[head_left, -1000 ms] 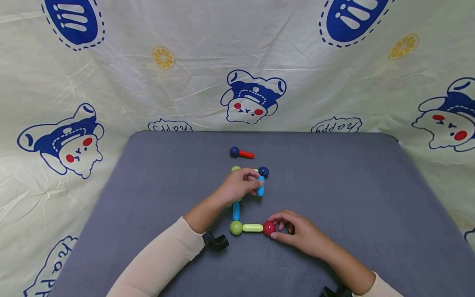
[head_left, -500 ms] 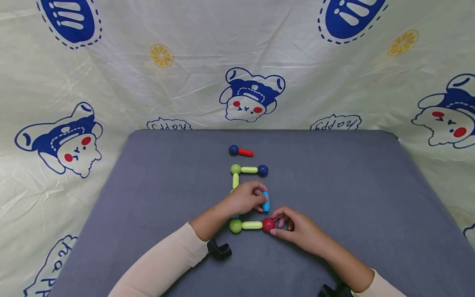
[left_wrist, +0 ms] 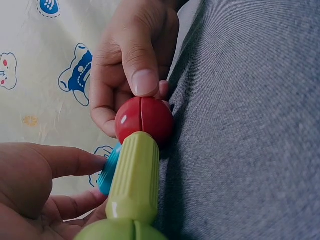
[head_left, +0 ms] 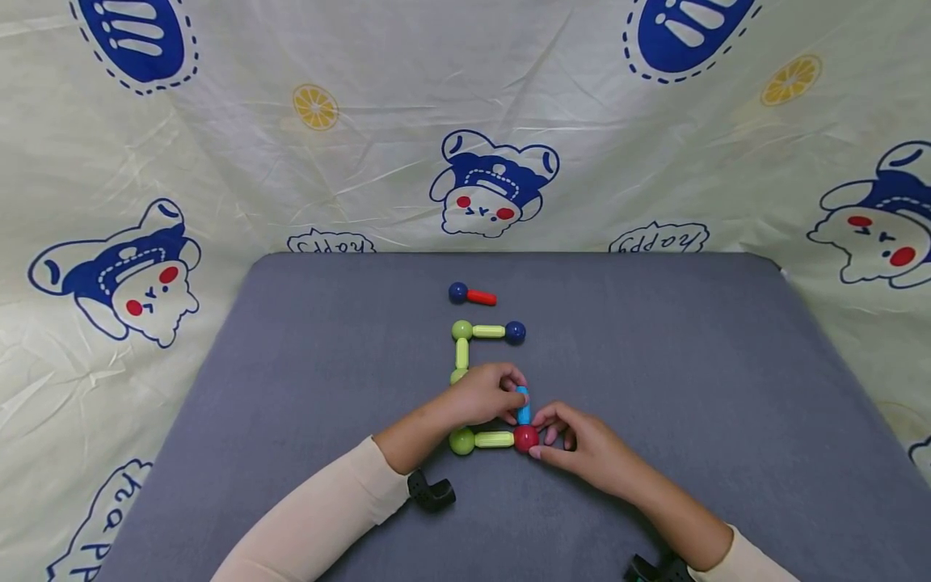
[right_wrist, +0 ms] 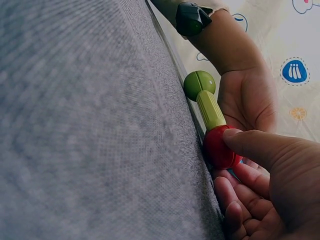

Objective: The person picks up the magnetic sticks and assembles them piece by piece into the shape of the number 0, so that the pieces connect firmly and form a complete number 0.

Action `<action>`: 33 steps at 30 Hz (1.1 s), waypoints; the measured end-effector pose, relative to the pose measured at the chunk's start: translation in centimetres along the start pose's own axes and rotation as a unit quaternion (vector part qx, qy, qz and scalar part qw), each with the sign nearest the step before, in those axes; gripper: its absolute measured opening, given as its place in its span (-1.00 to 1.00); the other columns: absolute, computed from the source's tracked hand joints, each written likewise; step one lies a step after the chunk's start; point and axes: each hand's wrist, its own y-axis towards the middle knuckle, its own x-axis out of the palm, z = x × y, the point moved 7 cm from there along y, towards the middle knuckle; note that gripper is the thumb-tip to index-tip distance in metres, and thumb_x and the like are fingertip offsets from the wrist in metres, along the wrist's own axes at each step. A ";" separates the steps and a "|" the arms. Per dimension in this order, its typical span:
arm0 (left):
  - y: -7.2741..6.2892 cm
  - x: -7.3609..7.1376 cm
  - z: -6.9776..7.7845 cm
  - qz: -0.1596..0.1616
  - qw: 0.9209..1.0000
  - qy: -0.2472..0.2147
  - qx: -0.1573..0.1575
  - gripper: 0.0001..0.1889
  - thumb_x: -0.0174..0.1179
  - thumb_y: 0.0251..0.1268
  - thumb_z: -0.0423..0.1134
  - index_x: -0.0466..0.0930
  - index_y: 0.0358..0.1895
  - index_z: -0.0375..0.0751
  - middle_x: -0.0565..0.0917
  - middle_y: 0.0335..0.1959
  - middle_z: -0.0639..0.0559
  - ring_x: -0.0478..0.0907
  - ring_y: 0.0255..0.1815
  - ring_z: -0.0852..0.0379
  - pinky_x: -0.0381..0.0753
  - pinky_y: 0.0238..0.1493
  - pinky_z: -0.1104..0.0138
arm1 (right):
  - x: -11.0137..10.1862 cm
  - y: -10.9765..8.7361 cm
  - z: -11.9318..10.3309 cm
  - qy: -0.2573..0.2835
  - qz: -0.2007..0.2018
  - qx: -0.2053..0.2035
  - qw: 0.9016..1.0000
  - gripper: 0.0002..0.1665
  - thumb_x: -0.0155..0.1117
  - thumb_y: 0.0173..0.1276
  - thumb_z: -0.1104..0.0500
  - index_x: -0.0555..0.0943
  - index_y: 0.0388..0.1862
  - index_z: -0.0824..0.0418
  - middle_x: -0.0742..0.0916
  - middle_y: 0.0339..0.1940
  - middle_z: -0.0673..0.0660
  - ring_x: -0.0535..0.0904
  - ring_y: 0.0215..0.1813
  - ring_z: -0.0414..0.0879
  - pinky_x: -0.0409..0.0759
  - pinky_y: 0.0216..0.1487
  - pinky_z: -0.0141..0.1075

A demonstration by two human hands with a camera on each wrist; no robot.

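Observation:
My left hand (head_left: pixel 486 394) pinches a short blue rod (head_left: pixel 523 406) between thumb and fingers; its near end meets the red ball (head_left: pixel 526 439). My right hand (head_left: pixel 582 449) holds that ball from the right, thumb and fingertips on its sides, as the right wrist view shows too. A ribbed yellow-green rod (left_wrist: pixel 134 175) joins the red ball to a green ball (head_left: pixel 461 440) at the left. Farther back, another green ball (head_left: pixel 461 331) links two yellow-green rods, one ending in a dark blue ball (head_left: pixel 515 332). My left hand hides part of the frame's left side.
Behind the frame, a dark blue ball (head_left: pixel 457 293) with a red rod (head_left: pixel 482 297) attached lies on the grey table (head_left: pixel 349 323). A printed cloth (head_left: pixel 393 178) hangs past the table's far edge. A black camera (head_left: pixel 431 491) sits on my left wrist.
My left hand has brought the blue rod toward me, from near the far dark blue ball down to the red ball. My right hand has stayed at the red ball.

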 end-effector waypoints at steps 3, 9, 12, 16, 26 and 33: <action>0.0 0.0 0.0 0.001 1.000 0.004 -0.001 -0.84 0.25 0.38 -0.34 0.61 -0.06 -0.31 0.58 -0.36 -0.01 0.66 -0.48 0.14 0.74 -0.35 0.33 | 0.0 0.0 0.0 0.002 -0.002 0.004 1.000 -0.68 0.48 0.31 -0.01 0.59 -0.02 -0.07 0.70 -0.22 -0.10 0.53 -0.28 -0.30 0.52 -0.27 -0.39; -0.1 -0.4 0.1 0.013 0.999 0.041 0.004 -0.80 0.27 0.38 -0.28 0.63 -0.02 -0.28 0.64 -0.31 -0.01 0.69 -0.43 0.14 0.73 -0.33 0.34 | 0.1 0.1 0.1 0.001 -0.006 0.010 1.000 -0.67 0.47 0.31 -0.03 0.59 -0.02 -0.07 0.70 -0.21 -0.10 0.53 -0.27 -0.30 0.52 -0.26 -0.39; -0.3 -0.9 0.3 0.024 0.998 0.060 0.013 -0.78 0.26 0.39 -0.26 0.63 0.00 -0.26 0.67 -0.28 -0.01 0.70 -0.42 0.15 0.73 -0.31 0.32 | 0.1 0.1 0.1 0.000 -0.009 0.015 1.000 -0.67 0.47 0.31 -0.04 0.59 -0.02 -0.06 0.70 -0.22 -0.09 0.52 -0.28 -0.30 0.51 -0.27 -0.39; -0.7 -2.1 0.8 0.043 0.996 0.076 0.034 -0.75 0.22 0.41 -0.26 0.63 0.06 -0.27 0.68 -0.25 -0.02 0.70 -0.41 0.16 0.71 -0.32 0.33 | 0.1 0.1 0.0 -0.003 -0.008 0.018 1.000 -0.67 0.47 0.31 -0.03 0.59 -0.02 -0.05 0.69 -0.25 -0.08 0.51 -0.31 -0.29 0.51 -0.28 -0.39; -2.4 -6.0 1.3 0.124 0.985 0.107 0.057 -0.71 0.27 0.39 -0.26 0.64 0.11 -0.24 0.63 -0.19 -0.03 0.55 -0.44 0.16 0.59 -0.41 0.36 | 0.2 0.1 0.2 -0.007 -0.008 0.027 1.000 -0.66 0.49 0.30 -0.03 0.60 -0.02 -0.04 0.69 -0.25 -0.07 0.51 -0.31 -0.28 0.50 -0.29 -0.40; -2.7 -7.6 0.5 0.162 0.978 0.118 0.058 -0.73 0.29 0.37 -0.23 0.68 0.06 -0.24 0.65 -0.17 -0.03 0.55 -0.32 0.14 0.55 -0.35 0.37 | 0.2 0.1 0.2 -0.008 -0.010 0.033 0.999 -0.65 0.48 0.30 -0.05 0.60 -0.01 -0.03 0.69 -0.24 -0.07 0.50 -0.30 -0.28 0.50 -0.29 -0.40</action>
